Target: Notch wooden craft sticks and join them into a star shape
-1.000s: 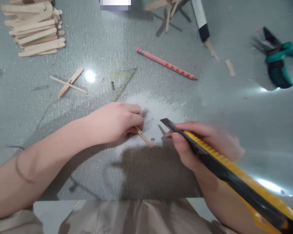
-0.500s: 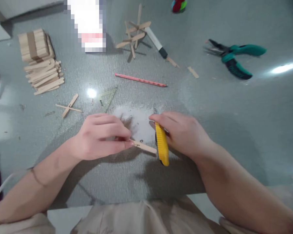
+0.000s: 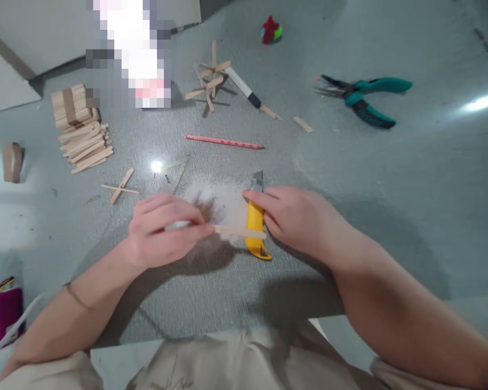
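Note:
My left hand (image 3: 162, 230) is closed in a pinch on one end of a wooden craft stick (image 3: 239, 232). The stick points right, and its free end passes over the handle of a yellow utility knife (image 3: 254, 219). Around that knife my right hand (image 3: 295, 216) is closed, index finger across the front of the handle. Its metal blade end points away from me. Beneath my hands lies a patch of whitish powder (image 3: 223, 196) on the grey table. Just beyond my left hand rests a clear set square (image 3: 181, 172).
Craft sticks lie in a pile (image 3: 85, 146) beside a banded bundle (image 3: 70, 105). Two crossed sticks (image 3: 122, 188), a pink pencil (image 3: 223, 142), joined sticks (image 3: 207, 81), a white-and-black craft knife (image 3: 242, 86), green-handled pliers (image 3: 368, 95) and a small red-green object (image 3: 270, 30) lie about.
The craft stick has swung nearly level and now overlaps the knife handle. My right hand has turned the yellow knife flatter, showing more of its metal end. The camera view has shifted.

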Available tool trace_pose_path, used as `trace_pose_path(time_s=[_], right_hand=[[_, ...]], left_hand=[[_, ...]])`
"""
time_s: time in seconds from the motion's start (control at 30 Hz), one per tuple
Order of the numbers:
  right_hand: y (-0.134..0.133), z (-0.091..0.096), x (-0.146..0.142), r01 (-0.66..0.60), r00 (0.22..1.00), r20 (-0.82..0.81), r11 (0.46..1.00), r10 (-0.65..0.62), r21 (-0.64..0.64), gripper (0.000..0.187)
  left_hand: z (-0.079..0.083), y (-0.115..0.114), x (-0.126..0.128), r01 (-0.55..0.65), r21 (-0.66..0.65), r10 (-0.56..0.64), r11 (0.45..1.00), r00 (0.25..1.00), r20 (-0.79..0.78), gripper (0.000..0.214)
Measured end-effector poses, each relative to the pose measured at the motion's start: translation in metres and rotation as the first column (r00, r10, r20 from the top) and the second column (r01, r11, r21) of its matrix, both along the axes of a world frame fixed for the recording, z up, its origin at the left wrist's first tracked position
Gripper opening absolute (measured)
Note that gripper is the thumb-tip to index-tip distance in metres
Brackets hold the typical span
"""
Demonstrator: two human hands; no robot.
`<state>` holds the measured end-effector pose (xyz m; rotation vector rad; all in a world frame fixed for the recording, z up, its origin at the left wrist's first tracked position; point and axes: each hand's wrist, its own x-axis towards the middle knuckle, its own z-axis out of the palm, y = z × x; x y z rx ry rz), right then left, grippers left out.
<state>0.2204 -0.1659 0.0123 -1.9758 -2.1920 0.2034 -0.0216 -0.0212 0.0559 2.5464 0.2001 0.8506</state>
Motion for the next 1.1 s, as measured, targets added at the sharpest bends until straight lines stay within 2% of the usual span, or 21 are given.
trace_pose_path(time_s=[0.03,0.1,0.13,0.2,0.33,0.43,0.5,0.6,0.83,0.93,1.0,1.07,1.1], right_hand=[[-0.001,0.001,-0.001,0.024,1.000,-0.016,1.000,-0.024,-0.003,0.042],[-0.003,0.003,-0.003,0.095,0.994,-0.062,0.995,-0.093,0.031,0.043],[-0.005,0.005,-0.004,0.126,0.988,-0.100,0.990,-0.119,0.069,0.042],[-0.007,0.010,-0.007,0.155,0.970,-0.209,0.977,-0.122,0.147,0.037],[-0.006,0.015,-0.021,0.112,0.906,-0.423,0.969,-0.009,0.219,0.023],[0.000,0.012,-0.041,0.010,0.919,-0.386,0.972,0.084,0.235,0.015],[0.006,0.007,-0.055,-0.060,0.945,-0.303,0.977,0.122,0.206,0.014],[0.013,0.002,-0.068,-0.086,0.976,-0.187,0.985,0.114,0.150,0.014],[0.016,-0.001,-0.077,-0.113,0.991,-0.057,0.986,0.121,0.121,0.022],[0.018,0.002,-0.076,-0.120,0.992,-0.013,0.985,0.122,0.126,0.023],[0.021,0.006,-0.064,-0.074,0.995,-0.059,0.986,0.084,0.148,0.021],[0.024,0.008,-0.040,0.050,0.991,-0.132,0.982,-0.026,0.181,0.016],[0.025,0.009,-0.025,0.136,0.982,-0.156,0.970,-0.105,0.204,0.014]], left_hand=[[-0.003,-0.001,0.001,-0.024,-0.037,0.025,0.999,0.999,0.026,0.011],[-0.007,-0.003,0.002,-0.124,-0.146,0.132,0.982,0.990,0.044,0.011],[-0.009,-0.004,0.003,-0.178,-0.211,0.191,0.961,0.981,0.041,0.011],[-0.011,-0.006,0.005,-0.227,-0.340,0.235,0.913,0.972,-0.016,0.008],[-0.015,-0.006,0.008,-0.235,-0.565,0.207,0.791,0.972,-0.114,0.007],[-0.021,-0.004,0.009,-0.278,-0.643,0.257,0.714,0.958,-0.128,0.012],[-0.025,-0.002,0.009,-0.296,-0.646,0.282,0.704,0.951,-0.128,0.013],[-0.029,0.001,0.009,-0.300,-0.633,0.297,0.714,0.948,-0.115,0.012],[-0.032,0.005,0.010,-0.280,-0.634,0.310,0.721,0.948,-0.066,0.010],[-0.034,0.006,0.009,-0.281,-0.627,0.305,0.727,0.950,-0.072,0.017],[-0.035,0.006,0.008,-0.272,-0.617,0.283,0.739,0.956,-0.083,0.025],[-0.037,0.005,0.008,-0.247,-0.628,0.249,0.738,0.965,-0.087,0.030],[-0.038,0.004,0.008,-0.224,-0.655,0.228,0.721,0.970,-0.082,0.030]])
